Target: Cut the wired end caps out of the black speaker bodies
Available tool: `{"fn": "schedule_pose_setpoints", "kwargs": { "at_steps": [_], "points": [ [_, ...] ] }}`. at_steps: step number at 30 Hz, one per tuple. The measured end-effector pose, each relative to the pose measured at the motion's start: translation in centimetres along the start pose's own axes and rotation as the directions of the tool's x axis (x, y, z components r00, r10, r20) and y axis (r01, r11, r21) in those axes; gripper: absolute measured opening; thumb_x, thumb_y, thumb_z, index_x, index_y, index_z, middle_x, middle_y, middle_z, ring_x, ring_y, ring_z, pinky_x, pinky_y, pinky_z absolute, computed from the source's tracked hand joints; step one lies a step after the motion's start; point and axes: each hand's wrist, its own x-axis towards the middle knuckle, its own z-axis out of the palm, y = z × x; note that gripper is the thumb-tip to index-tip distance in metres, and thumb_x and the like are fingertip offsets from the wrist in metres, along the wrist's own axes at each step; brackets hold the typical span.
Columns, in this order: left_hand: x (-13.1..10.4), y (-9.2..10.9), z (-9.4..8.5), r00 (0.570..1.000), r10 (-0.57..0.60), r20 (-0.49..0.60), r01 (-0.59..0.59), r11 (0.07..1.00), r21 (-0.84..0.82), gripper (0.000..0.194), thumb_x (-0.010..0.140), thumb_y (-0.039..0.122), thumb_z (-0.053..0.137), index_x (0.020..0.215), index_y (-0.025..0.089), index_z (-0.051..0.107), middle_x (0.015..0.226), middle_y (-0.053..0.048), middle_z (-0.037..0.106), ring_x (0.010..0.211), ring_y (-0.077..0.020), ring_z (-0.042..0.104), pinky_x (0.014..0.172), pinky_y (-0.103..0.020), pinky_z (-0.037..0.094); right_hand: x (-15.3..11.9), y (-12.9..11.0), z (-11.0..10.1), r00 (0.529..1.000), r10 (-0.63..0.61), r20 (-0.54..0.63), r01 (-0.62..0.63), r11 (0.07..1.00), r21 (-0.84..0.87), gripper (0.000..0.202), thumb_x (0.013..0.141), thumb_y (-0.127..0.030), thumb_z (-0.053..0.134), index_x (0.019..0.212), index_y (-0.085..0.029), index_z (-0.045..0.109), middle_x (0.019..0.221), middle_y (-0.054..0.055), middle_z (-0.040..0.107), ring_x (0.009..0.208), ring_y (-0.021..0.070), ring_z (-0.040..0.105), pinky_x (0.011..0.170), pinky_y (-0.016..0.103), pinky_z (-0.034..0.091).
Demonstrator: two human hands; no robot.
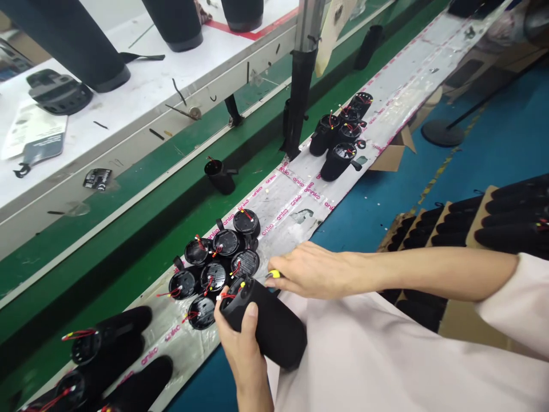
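Tilted against my pale clothing is a black cylindrical speaker body (277, 326), its end with red wires and small connectors facing up and left. My left hand (242, 349) is wrapped around it near that end, thumb on the near side. Just above the cylinder, my right hand (300, 269) is closed on a small yellow-handled tool (273, 274); the rest of the tool is hidden or too small to make out. Beside my left hand stands a cluster of similar speaker bodies (214, 276), upright with wired ends on top.
A long ledge (274, 209) covered in printed tape runs diagonally. More speaker bodies lie at lower left (115, 335) and stand farther along (338, 137). A dark post (298, 103) rises beside the ledge. Boxed cylinders (514, 212) are at right, near a round stand base (442, 133).
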Motion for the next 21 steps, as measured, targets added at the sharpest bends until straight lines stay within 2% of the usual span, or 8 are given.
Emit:
{"fn": "schedule_pose_setpoints", "kwargs": {
  "at_steps": [3,6,8,13,16,18,21],
  "points": [
    [0.3,-0.2,0.2,0.997,-0.078,0.006,0.078,0.983,-0.168,0.077,0.08,0.058,0.074,0.147,0.028,0.048,0.124,-0.009,0.07,0.112,-0.0302,0.069,0.093,-0.04,0.058,-0.6,0.6,0.2,0.998,0.053,0.033,-0.055,0.997,0.05,0.033,0.109,-0.047,0.045,0.102,-0.018,0.06,0.073,0.002,0.068,0.06,0.0176,0.059,0.057,0.031,0.027],
    [0.5,-0.6,0.5,0.987,-0.16,-0.008,0.149,0.939,-0.311,0.073,0.083,0.062,0.071,0.145,0.029,0.052,0.129,-0.007,0.069,0.12,-0.0294,0.066,0.088,-0.032,0.058,-1.0,0.9,1.1,0.999,0.035,0.033,-0.039,0.99,0.136,0.03,0.109,-0.045,0.045,0.107,-0.019,0.059,0.079,0.003,0.07,0.066,0.0197,0.063,0.061,0.03,0.032],
    [0.5,-0.9,0.7,0.973,-0.23,-0.002,0.211,0.897,-0.389,0.073,0.084,0.068,0.066,0.144,0.028,0.056,0.13,-0.008,0.07,0.123,-0.0302,0.065,0.087,-0.032,0.058,-1.2,0.9,1.9,1.0,0.028,0.015,-0.03,0.98,0.198,0.03,0.108,-0.046,0.045,0.111,-0.02,0.059,0.083,0.003,0.07,0.069,0.0206,0.065,0.063,0.031,0.036],
    [0.5,-1.2,0.8,0.922,-0.362,0.136,0.378,0.768,-0.517,0.079,0.079,0.084,0.056,0.129,0.025,0.071,0.104,-0.009,0.08,0.095,-0.0295,0.075,0.081,-0.036,0.062,-1.5,0.9,2.6,0.994,0.1,0.052,-0.112,0.906,0.407,0.043,0.102,-0.055,0.052,0.128,-0.021,0.058,0.081,0.001,0.067,0.073,0.0215,0.064,0.067,0.032,0.04],
    [0.6,-0.8,0.9,0.893,-0.378,0.243,0.448,0.713,-0.539,0.082,0.074,0.09,0.052,0.119,0.026,0.077,0.099,-0.011,0.081,0.096,-0.0316,0.076,0.085,-0.04,0.063,-1.4,1.2,3.0,0.98,0.155,0.123,-0.197,0.812,0.549,0.049,0.094,-0.062,0.062,0.121,-0.021,0.062,0.087,0.002,0.068,0.079,0.0221,0.064,0.066,0.03,0.041],
    [0.8,-0.3,1.0,0.879,-0.384,0.284,0.477,0.705,-0.524,0.085,0.074,0.092,0.049,0.119,0.026,0.078,0.098,-0.012,0.081,0.095,-0.0326,0.076,0.084,-0.042,0.063,-1.3,1.7,3.7,0.965,0.157,0.211,-0.259,0.715,0.649,0.051,0.087,-0.064,0.069,0.115,-0.021,0.064,0.087,0.001,0.068,0.078,0.0213,0.065,0.064,0.028,0.043],
    [1.1,0.4,1.4,0.889,-0.351,0.295,0.455,0.75,-0.48,0.091,0.073,0.095,0.039,0.126,0.029,0.074,0.109,-0.011,0.081,0.102,-0.0333,0.075,0.089,-0.043,0.062,-0.9,2.6,4.9,0.903,0.065,0.424,-0.404,0.463,0.789,0.067,0.079,-0.067,0.075,0.124,-0.02,0.058,0.07,-0.003,0.064,0.062,0.0184,0.063,0.055,0.025,0.045]
  ]
}}
